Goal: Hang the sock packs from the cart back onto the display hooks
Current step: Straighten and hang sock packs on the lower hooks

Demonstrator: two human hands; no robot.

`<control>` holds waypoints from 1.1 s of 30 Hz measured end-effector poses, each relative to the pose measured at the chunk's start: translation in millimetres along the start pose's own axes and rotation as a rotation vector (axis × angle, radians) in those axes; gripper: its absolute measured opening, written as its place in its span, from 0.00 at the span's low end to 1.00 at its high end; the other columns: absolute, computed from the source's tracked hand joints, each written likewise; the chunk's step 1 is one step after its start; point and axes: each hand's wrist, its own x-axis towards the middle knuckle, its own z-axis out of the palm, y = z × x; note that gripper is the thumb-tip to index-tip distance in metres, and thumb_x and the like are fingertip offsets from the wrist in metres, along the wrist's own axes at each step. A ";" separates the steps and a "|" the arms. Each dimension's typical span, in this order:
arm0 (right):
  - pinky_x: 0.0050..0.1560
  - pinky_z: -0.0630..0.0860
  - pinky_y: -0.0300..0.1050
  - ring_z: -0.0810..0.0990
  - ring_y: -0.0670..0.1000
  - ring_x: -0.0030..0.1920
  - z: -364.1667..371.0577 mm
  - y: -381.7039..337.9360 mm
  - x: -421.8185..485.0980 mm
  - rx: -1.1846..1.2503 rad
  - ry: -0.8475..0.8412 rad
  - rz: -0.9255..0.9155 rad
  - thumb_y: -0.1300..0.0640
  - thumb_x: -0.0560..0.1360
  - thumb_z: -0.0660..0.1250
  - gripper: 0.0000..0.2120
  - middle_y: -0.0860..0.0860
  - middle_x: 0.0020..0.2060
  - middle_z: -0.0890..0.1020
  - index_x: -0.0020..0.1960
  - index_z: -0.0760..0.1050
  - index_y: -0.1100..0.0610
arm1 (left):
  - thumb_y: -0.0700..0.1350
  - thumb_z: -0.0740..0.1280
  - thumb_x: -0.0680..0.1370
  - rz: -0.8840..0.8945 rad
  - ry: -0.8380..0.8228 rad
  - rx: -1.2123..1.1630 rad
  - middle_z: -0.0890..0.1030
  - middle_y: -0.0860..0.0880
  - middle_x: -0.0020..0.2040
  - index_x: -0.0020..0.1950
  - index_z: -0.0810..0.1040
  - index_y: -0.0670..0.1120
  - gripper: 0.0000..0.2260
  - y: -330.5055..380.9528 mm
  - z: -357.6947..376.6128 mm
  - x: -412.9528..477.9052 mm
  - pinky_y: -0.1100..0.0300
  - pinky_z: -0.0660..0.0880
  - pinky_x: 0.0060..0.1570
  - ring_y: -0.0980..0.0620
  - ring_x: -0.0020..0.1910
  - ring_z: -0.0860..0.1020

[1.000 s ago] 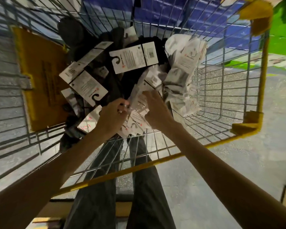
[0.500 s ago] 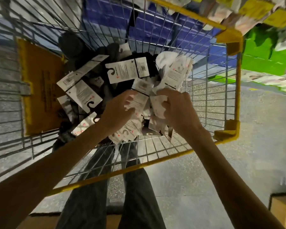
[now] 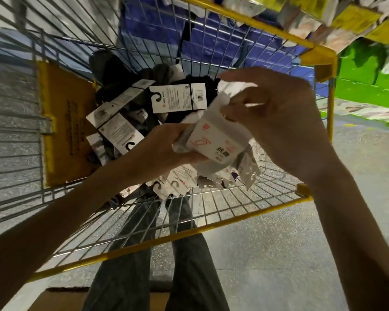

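I look down into a wire cart with a yellow rim [image 3: 166, 237]. Both hands hold a bundle of white sock packs [image 3: 213, 142] above the cart floor. My left hand [image 3: 164, 147] grips the bundle from the left and below. My right hand [image 3: 276, 117] closes over its upper right side. Several card hooks hang loose under the bundle. More packs lie in the cart: a black pair with a white label [image 3: 177, 97] at the back, and several dark pairs with white cards [image 3: 119, 131] on the left.
A yellow panel [image 3: 65, 122] lines the cart's left side. Packs hang on a display [image 3: 337, 21] at the top right, blurred. Blue crates [image 3: 207, 43] and green boxes [image 3: 368, 86] stand beyond the cart. My legs and grey floor [image 3: 267, 254] show below.
Both hands have gathered the white packs and raised them up out of the pile. The view has tilted up, bringing the hanging display into the top right.
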 end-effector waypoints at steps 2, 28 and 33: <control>0.43 0.80 0.38 0.85 0.45 0.43 4.8 -1.7 8.7 0.076 0.098 -0.051 0.61 0.77 0.69 0.13 0.49 0.40 0.86 0.61 0.77 0.57 | 0.48 0.72 0.72 0.004 0.089 -0.064 0.83 0.62 0.51 0.54 0.78 0.53 0.12 6.1 0.0 4.2 0.74 0.76 0.46 0.69 0.53 0.80; 0.76 0.54 0.64 0.44 0.66 0.78 150.7 195.3 18.3 -0.904 -0.371 0.005 0.69 0.73 0.66 0.46 0.61 0.79 0.43 0.80 0.45 0.44 | 0.41 0.71 0.77 -0.300 0.675 -0.281 0.79 0.55 0.62 0.59 0.71 0.64 0.20 -65.8 -24.9 -26.5 0.59 0.73 0.58 0.60 0.60 0.76; 0.75 0.59 0.57 0.62 0.58 0.75 133.3 200.0 30.3 -0.782 -0.279 -0.080 0.63 0.78 0.62 0.29 0.55 0.76 0.65 0.77 0.61 0.50 | 0.41 0.72 0.77 -0.322 0.737 -0.275 0.76 0.56 0.64 0.73 0.66 0.50 0.27 -79.8 -24.6 -27.8 0.63 0.72 0.56 0.58 0.62 0.74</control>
